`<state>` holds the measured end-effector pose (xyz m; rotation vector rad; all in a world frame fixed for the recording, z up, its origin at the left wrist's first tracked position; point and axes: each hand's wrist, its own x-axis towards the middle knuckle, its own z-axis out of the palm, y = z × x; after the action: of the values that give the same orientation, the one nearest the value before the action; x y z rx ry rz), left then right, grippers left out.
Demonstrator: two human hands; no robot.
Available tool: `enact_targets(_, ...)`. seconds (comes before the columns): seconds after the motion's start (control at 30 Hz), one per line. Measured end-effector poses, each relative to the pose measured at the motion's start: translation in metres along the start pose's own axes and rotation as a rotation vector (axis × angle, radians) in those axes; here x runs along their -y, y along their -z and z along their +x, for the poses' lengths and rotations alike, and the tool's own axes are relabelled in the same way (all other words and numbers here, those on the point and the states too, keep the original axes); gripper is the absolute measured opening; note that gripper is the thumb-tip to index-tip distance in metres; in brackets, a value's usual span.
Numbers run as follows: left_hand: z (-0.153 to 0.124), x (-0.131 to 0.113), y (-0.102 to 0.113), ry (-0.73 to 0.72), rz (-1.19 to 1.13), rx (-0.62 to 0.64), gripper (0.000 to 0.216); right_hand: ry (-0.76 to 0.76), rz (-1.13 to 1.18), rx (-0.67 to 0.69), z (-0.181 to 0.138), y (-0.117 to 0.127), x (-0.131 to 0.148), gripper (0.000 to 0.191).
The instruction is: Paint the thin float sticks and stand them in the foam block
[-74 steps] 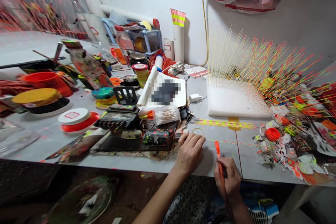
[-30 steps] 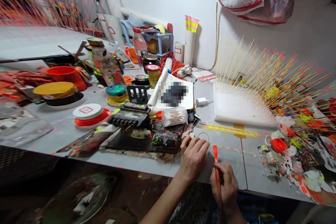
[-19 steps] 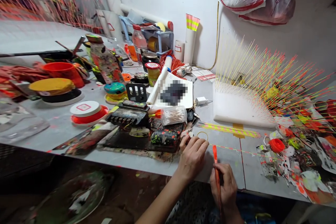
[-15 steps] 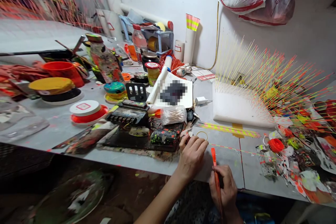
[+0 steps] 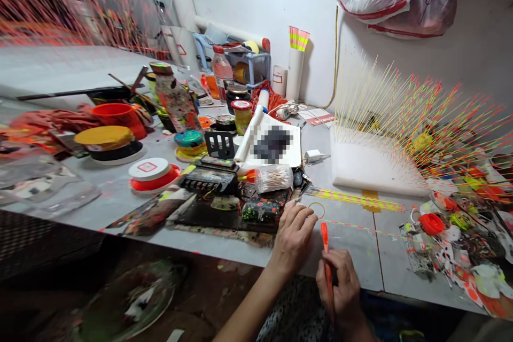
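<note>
My left hand [image 5: 293, 236] is at the right end of a black paint-splashed device [image 5: 262, 210], fingers curled together at the near end of a thin striped stick [image 5: 360, 228]. The stick stretches right across the table; its grip under my fingers is partly hidden. In my right hand [image 5: 340, 284] an orange-smeared paintbrush [image 5: 328, 278] is held upright, its orange tip just below the stick and close to my left fingertips. A thin yellow ring [image 5: 321, 206] lies just past my left fingers.
Striped sticks [image 5: 356, 199] lie behind, before a white foam block [image 5: 372, 168] bristling with upright sticks. Paint-stained scraps [image 5: 452, 246] clutter the right. Paint tubs [image 5: 149, 170], a speckled bottle [image 5: 172, 96] and a bag of cotton swabs [image 5: 273, 178] stand to the left.
The view has turned slightly left. Both hands have shifted a little left relative to the table, the brush tip with them; their grips look the same.
</note>
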<state>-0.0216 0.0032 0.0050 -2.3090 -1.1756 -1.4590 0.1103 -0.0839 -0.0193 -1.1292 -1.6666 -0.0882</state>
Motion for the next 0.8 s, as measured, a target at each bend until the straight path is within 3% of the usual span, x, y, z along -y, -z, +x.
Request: enact_targets(0.8, -0.0057, 0.0006, -0.0027, 0.021, 0.005, 0.010, 0.024, -0.006, -0.057, 0.011, -0.0017, -0.0074, -0.0076, 0.018)
